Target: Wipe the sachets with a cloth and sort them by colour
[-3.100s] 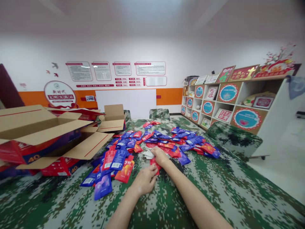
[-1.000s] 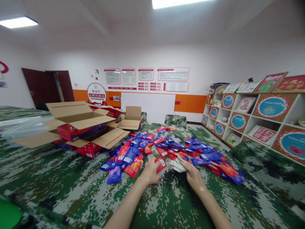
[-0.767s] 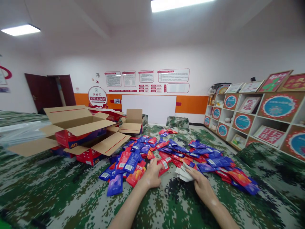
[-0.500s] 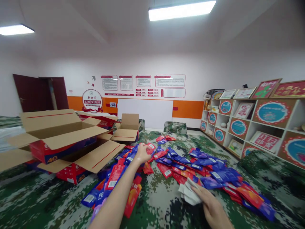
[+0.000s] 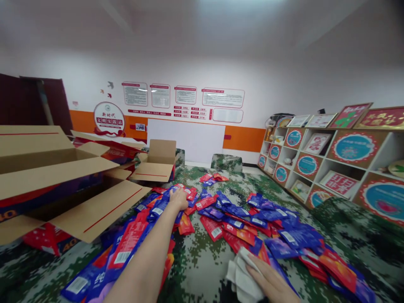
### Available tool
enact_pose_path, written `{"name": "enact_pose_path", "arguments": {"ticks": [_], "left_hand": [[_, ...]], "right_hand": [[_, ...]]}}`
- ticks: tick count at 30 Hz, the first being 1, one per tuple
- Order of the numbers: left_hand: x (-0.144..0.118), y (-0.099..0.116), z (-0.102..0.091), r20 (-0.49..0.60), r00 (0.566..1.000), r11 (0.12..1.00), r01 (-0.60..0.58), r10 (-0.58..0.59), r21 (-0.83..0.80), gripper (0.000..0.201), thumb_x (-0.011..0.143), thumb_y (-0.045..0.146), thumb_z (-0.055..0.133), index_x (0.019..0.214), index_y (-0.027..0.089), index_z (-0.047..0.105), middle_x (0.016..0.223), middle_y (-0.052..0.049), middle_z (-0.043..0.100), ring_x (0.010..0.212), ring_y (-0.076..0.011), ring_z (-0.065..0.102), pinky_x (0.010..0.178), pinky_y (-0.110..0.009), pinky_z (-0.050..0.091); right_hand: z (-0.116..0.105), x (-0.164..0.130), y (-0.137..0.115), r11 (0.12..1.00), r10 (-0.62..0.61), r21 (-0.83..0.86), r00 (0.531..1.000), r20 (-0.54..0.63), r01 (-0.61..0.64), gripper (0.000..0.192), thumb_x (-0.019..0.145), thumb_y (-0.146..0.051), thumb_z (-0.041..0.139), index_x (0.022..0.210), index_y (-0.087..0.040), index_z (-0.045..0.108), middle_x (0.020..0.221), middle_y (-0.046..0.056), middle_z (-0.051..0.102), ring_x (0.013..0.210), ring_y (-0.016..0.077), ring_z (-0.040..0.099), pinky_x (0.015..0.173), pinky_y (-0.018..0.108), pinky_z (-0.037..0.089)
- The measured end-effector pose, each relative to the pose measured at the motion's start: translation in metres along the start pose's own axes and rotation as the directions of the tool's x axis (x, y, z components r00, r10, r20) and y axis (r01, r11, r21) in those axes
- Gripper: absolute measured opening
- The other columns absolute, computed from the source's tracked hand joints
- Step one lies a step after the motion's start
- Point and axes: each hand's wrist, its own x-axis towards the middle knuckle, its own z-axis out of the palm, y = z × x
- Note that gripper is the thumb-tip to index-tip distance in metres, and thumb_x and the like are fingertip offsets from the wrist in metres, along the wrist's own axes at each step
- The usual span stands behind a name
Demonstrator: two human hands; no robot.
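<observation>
Hands are both in view over the camouflage-covered desk [image 5: 205,265]. I have my left hand [image 5: 179,198] stretched far forward, arm extended, resting on the far part of the pile of red and blue sachets [image 5: 240,219]; its fingers curl down onto a red sachet [image 5: 190,192] at the pile's rear edge, though I cannot tell whether they actually grip it, since the hand is small and blurred. My right hand [image 5: 271,284] lies near the lower edge of the view, fingers bent and pressed on a white cloth [image 5: 243,277], which sits on the desk touching the nearest sachets. Sachets spread across the desk from the left forearm to the right side. Open cardboard boxes [image 5: 63,176] stand to the left, flaps touching the pile. A shelf unit [image 5: 331,155] with framed pictures stands at the right wall.
</observation>
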Motion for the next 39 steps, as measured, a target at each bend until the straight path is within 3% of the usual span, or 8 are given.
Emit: {"name": "enact_pose_path", "arguments": {"ticks": [2,6,12,17,23,28,33,39], "left_hand": [[0.0,-0.003,0.006,0.055,0.998,0.999,-0.036,0.035,0.027,0.036,0.076,0.029,0.053,0.111,0.024,0.055,0.133,-0.009,0.044,0.129,-0.0255,0.03,0.107,-0.048,0.008],[-0.002,-0.006,0.011,0.137,0.989,0.997,-0.062,0.055,0.051,0.045,0.083,0.037,0.045,0.126,0.023,0.043,0.139,-0.011,0.038,0.131,-0.0231,0.028,0.107,-0.048,0.009],[-0.012,0.005,-0.007,0.108,0.987,0.992,-0.122,0.117,0.039,0.051,0.08,0.034,0.048,0.128,0.016,0.043,0.14,-0.017,0.034,0.132,-0.0293,0.026,0.105,-0.054,0.012],[-0.042,0.054,-0.021,0.005,0.948,0.948,-0.318,0.318,-0.018,0.054,0.076,0.026,0.052,0.128,0.021,0.044,0.141,-0.01,0.033,0.132,-0.0246,0.025,0.109,-0.042,0.015],[-0.082,0.124,-0.009,-0.033,0.856,0.849,-0.515,0.515,-0.117,0.057,0.077,0.031,0.053,0.131,0.021,0.041,0.135,-0.006,0.04,0.123,-0.0187,0.039,0.103,-0.026,0.031],[-0.09,0.144,-0.002,-0.019,0.864,0.86,-0.503,0.504,-0.088,0.035,0.076,0.017,0.05,0.111,0.018,0.059,0.114,-0.009,0.057,0.105,-0.0214,0.054,0.092,-0.03,0.042],[-0.094,0.149,-0.008,-0.044,0.885,0.884,-0.466,0.464,-0.034,0.023,0.079,0.018,0.05,0.094,0.019,0.067,0.096,-0.009,0.065,0.093,-0.0221,0.06,0.083,-0.031,0.045],[-0.1,0.137,-0.054,-0.144,0.902,0.91,-0.414,0.407,-0.016,0.024,0.079,0.01,0.046,0.085,0.018,0.068,0.088,-0.01,0.068,0.092,-0.0209,0.061,0.084,-0.029,0.044]], "right_hand": [[-0.009,0.003,-0.006,1.0,-0.014,-0.007,0.999,0.052,0.014,0.062,0.081,-0.017,0.039,0.137,-0.043,0.029,0.14,-0.006,0.036,0.125,0.0242,0.04,0.099,0.041,0.044],[-0.017,0.007,-0.013,0.996,-0.06,-0.062,0.998,0.038,0.062,0.065,0.081,-0.013,0.038,0.14,-0.038,0.024,0.141,-0.002,0.035,0.125,0.0234,0.04,0.098,0.04,0.045],[-0.024,0.009,-0.018,0.99,-0.129,-0.067,0.99,-0.051,0.125,0.062,0.081,-0.009,0.039,0.139,-0.03,0.032,0.14,0.003,0.038,0.125,0.0228,0.041,0.099,0.036,0.043],[-0.034,0.009,-0.03,0.995,-0.098,-0.05,0.986,-0.132,0.092,0.056,0.081,-0.007,0.037,0.134,-0.026,0.042,0.138,0.004,0.042,0.126,0.0203,0.041,0.1,0.035,0.042],[-0.03,0.005,-0.037,0.999,0.007,0.048,0.989,-0.15,0.0,0.056,0.081,-0.005,0.032,0.13,-0.028,0.046,0.136,0.003,0.045,0.126,0.0186,0.04,0.102,0.041,0.039],[-0.021,0.0,-0.031,0.999,-0.015,0.048,0.987,-0.162,0.023,0.059,0.079,-0.003,0.03,0.131,-0.028,0.044,0.135,0.004,0.046,0.125,0.0185,0.041,0.101,0.043,0.04],[-0.013,-0.004,-0.021,0.999,-0.01,0.027,0.973,-0.23,0.017,0.059,0.079,-0.003,0.032,0.129,-0.03,0.047,0.132,0.005,0.05,0.122,0.0193,0.045,0.098,0.044,0.043],[-0.024,0.002,-0.03,0.994,0.031,0.108,0.974,-0.223,-0.006,0.061,0.072,-0.001,0.031,0.123,-0.026,0.054,0.128,0.006,0.053,0.119,0.0191,0.049,0.097,0.043,0.043]]}}
